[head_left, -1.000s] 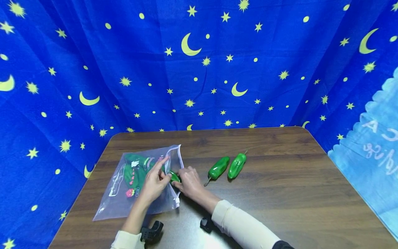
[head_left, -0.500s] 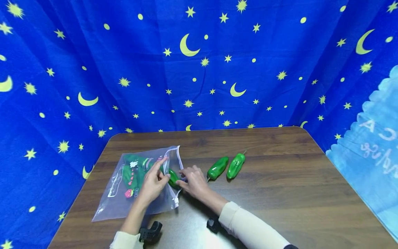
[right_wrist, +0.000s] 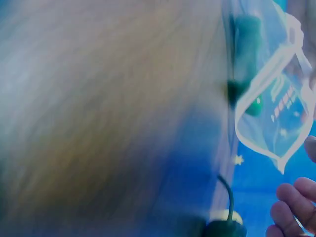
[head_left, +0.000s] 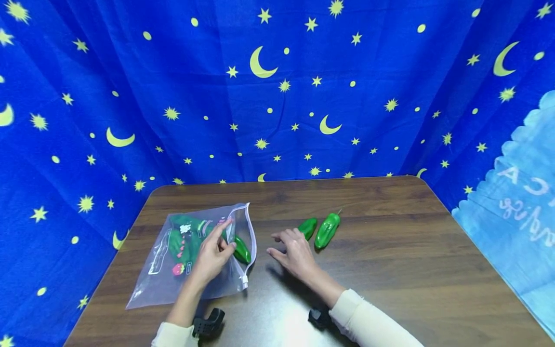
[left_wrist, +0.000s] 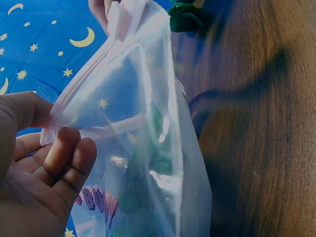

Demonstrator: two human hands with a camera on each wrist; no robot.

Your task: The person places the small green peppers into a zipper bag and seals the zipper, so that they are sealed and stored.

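A clear zip bag [head_left: 147, 291] with printed pictures lies at the table's left, several green peppers showing through it. My left hand [head_left: 212, 255] pinches the upper edge of its mouth, raising it; the left wrist view shows thumb and fingers on the zip strip [left_wrist: 74, 96]. Just inside the mouth rests one green pepper [head_left: 243, 250]. Away from the bag, my right hand [head_left: 297, 253] is over the table with loosely bent fingers and holds nothing. It partly hides a green pepper [head_left: 309, 226]; another green pepper [head_left: 327, 231] lies to its right.
The brown wooden table [head_left: 412, 260] is backed by a blue curtain [head_left: 373, 72] with moons and stars. A light-blue cloth [head_left: 516, 217] hangs at the right. Black wrist mounts [head_left: 210, 324] sit below both wrists.
My right hand has let go of the pepper in the bag's mouth and moved right toward the two loose peppers. My left hand stays on the bag's edge.
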